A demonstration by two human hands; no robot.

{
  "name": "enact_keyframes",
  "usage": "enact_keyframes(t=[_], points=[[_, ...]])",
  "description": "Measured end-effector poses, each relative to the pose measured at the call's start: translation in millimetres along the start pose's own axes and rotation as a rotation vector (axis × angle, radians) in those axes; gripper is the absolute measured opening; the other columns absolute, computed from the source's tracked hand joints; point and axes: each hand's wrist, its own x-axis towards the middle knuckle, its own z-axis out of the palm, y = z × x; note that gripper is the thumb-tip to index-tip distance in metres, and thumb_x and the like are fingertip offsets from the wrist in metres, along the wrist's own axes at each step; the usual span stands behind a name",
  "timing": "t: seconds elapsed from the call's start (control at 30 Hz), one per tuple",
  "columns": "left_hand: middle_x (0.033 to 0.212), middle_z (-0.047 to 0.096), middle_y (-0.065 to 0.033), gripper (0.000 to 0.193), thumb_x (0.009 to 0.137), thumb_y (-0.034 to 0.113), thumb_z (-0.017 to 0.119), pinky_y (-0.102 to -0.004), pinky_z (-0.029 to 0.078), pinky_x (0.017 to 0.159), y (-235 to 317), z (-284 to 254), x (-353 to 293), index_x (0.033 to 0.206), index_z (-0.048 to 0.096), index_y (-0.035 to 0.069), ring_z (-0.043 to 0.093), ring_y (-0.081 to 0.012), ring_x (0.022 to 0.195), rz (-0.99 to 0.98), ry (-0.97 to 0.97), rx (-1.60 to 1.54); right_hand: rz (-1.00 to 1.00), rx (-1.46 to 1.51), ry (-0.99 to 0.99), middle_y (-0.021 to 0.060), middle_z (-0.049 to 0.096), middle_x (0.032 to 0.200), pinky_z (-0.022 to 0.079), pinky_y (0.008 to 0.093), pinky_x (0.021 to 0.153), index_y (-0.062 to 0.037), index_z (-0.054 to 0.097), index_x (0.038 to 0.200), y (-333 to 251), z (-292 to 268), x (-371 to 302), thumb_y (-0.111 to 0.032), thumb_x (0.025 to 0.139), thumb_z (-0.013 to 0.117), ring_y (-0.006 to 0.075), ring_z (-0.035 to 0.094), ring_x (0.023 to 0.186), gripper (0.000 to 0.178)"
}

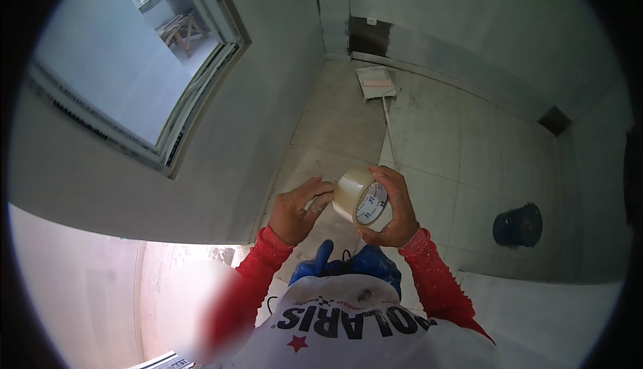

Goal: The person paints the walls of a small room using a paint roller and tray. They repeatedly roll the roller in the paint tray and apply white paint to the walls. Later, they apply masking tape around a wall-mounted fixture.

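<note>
Blurred patch (201, 302) hides the left sleeve's (258, 268) elbow

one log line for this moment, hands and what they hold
right hand: holds roll of clear packing tape | left hand: fingertips at roll's edge | floor: paint tray, dark bucket | window on left

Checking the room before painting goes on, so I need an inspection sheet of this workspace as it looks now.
Surface: pale tiled floor, dusty.
Job's things: roll of clear tape, held up at chest height.
Clutter: paint tray with long handle by far wall; dark bucket on floor.
Hands: right hand grips the roll; left hand fingers at its edge.
Cables: nothing seen.
Surroundings: grey walls, window at left.
</note>
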Motion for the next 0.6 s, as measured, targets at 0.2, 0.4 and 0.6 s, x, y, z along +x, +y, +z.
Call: enact_keyframes(t=[0.2, 0.4, 0.6], points=[[0.098, 0.070, -0.0102, 0.018, 0.083, 0.012, 0.071, -0.0350, 0.054, 0.083, -26.4, 39.6, 70.9, 0.100, 0.067, 0.008, 0.066, -0.0310, 0.101, 0.072, -0.118, 0.003, 0.061, -0.105, -0.003, 0.0219, 0.040, 0.134, 0.039, 0.0450, 0.103, -0.0048, 0.035, 0.137, 47.1, -45.3, 15.0, -0.026, 0.061, 0.083, 0.0382, 0.042, 0.125, 0.092], [0.077, 0.065, -0.0089, 0.011, 0.082, 0.014, 0.068, -0.0336, 0.052, 0.064, -70.6, 69.5, 154.4, 0.090, 0.064, 0.009, 0.066, -0.0279, 0.073, 0.162, -0.215, 0.109, 0.192, -0.201, 0.016, 0.0202, 0.041, 0.133, 0.040, 0.0436, 0.103, -0.0068, 0.035, 0.138, 107.7, -59.2, 42.0, -0.022, 0.056, 0.083, 0.0372, 0.043, 0.125, 0.097], [0.075, 0.062, -0.0078, 0.012, 0.078, 0.005, 0.066, -0.0305, 0.048, 0.058, -127.8, 88.4, 234.9, 0.089, 0.060, 0.006, 0.061, -0.0210, 0.062, 0.035, -0.351, -0.046, 0.464, -0.321, -0.012, 0.0197, 0.042, 0.130, 0.041, 0.0412, 0.101, -0.0046, 0.039, 0.136, 155.7, -64.9, 101.8, -0.026, 0.058, 0.081, 0.0367, 0.046, 0.121, 0.091]])
